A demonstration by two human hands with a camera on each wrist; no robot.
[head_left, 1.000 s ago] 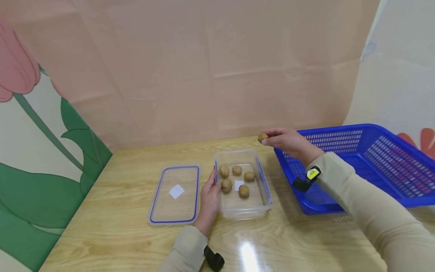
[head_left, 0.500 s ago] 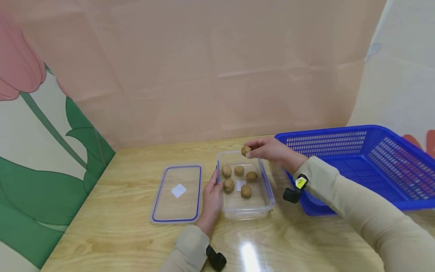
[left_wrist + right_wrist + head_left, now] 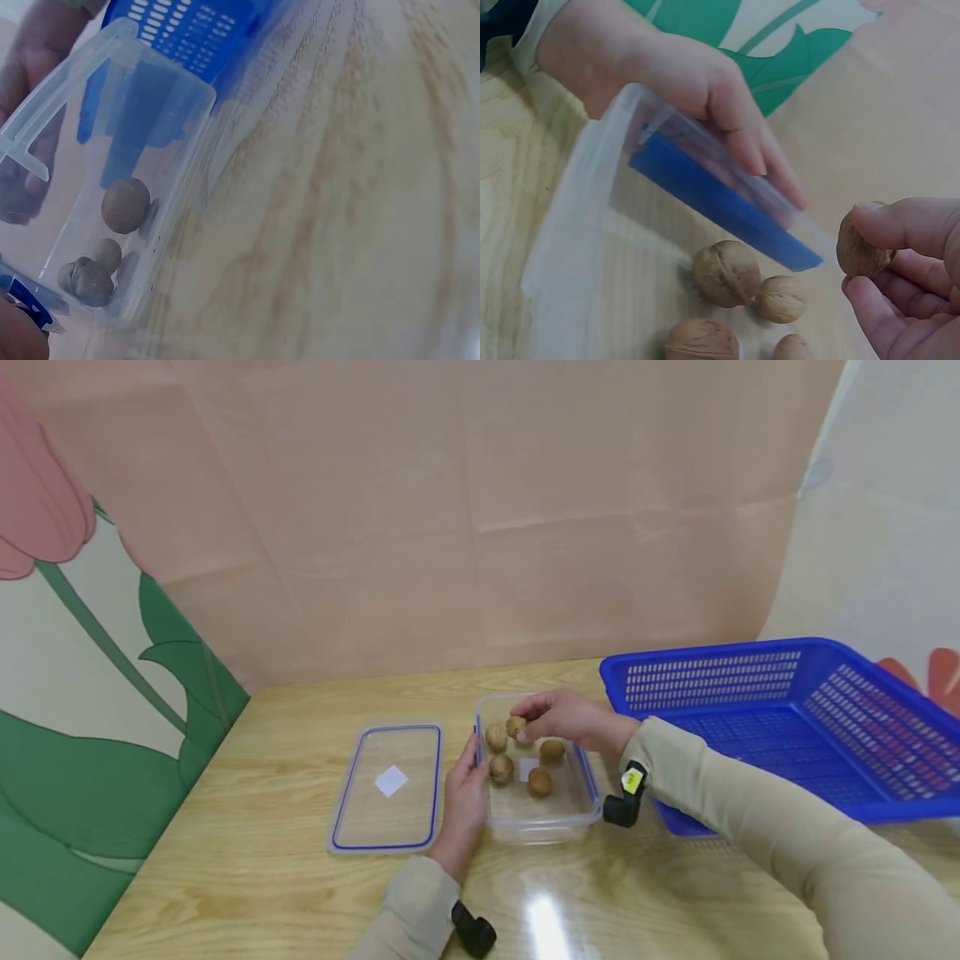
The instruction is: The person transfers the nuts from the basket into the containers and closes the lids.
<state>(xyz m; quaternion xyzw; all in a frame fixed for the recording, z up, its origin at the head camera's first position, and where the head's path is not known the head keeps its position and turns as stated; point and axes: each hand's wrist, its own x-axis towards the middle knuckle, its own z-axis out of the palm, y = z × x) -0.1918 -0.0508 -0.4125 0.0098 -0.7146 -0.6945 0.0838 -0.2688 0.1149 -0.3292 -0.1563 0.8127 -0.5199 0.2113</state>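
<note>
A clear plastic food container (image 3: pixel 542 828) with several walnuts (image 3: pixel 539 782) inside stands on the wooden table. My right hand (image 3: pixel 562 718) is above its far part and pinches a walnut (image 3: pixel 515 726) between thumb and fingers. The right wrist view shows this held walnut (image 3: pixel 862 246) over the others. Along the container's left wall lies my left hand (image 3: pixel 463 797), its fingers fairly straight against the outside and its thumb at the rim. In the left wrist view only a bit of the left hand (image 3: pixel 21 334) shows, beside the blue latch.
The container's clear lid (image 3: pixel 386 810), with a blue seal and a white paper square, lies flat to the left. A large blue plastic basket (image 3: pixel 720 670) stands to the right. Behind the table hangs a plain pinkish-brown sheet (image 3: pixel 390 510).
My right hand has carried its walnut leftward and down, from beside the basket's rim to over the container's far part. The left hand has stayed at the container's left wall.
</note>
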